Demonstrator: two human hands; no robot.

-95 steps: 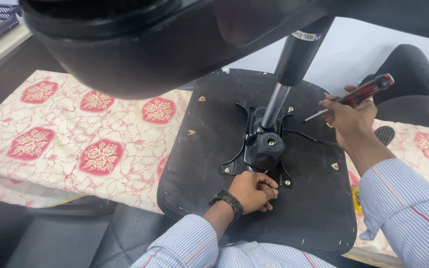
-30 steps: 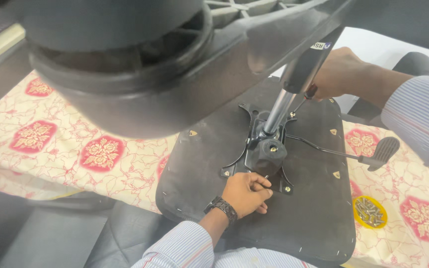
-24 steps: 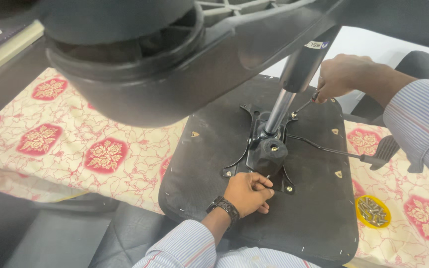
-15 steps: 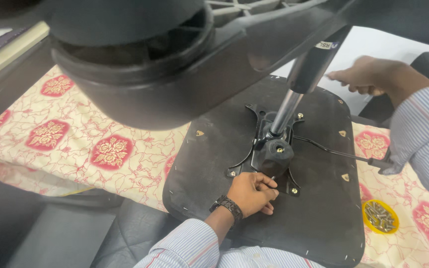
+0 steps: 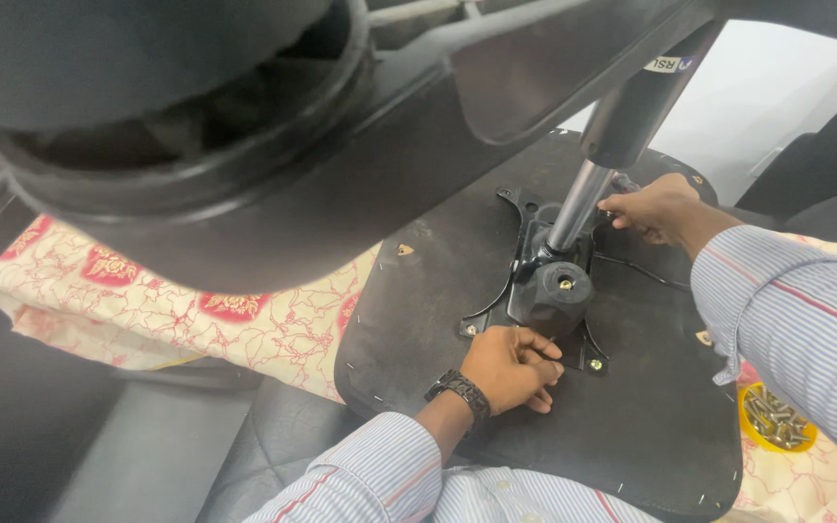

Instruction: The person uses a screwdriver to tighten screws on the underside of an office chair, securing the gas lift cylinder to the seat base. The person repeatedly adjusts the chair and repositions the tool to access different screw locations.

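An upturned black chair seat (image 5: 418,300) lies on a patterned cloth. A black mechanism plate (image 5: 559,291) is fixed at its middle, and a silver gas cylinder (image 5: 576,208) rises from it. My left hand (image 5: 511,366), wearing a dark wristband, rests with curled fingers on the near edge of the plate. My right hand (image 5: 656,206) reaches to the far side of the plate beside the cylinder. Its fingertips pinch at a small dark part there, and what they hold is unclear.
The chair's black wheel base (image 5: 244,145) looms close to the camera and hides the upper left. A thin lever rod (image 5: 646,273) runs right from the plate. A yellow lid with several screws (image 5: 775,418) sits at the right. The cream and red cloth (image 5: 196,305) spreads to the left.
My right hand, which held a screwdriver three seconds ago, came in from the far right to the cylinder's foot. My left hand stayed on the plate. The view shifted.
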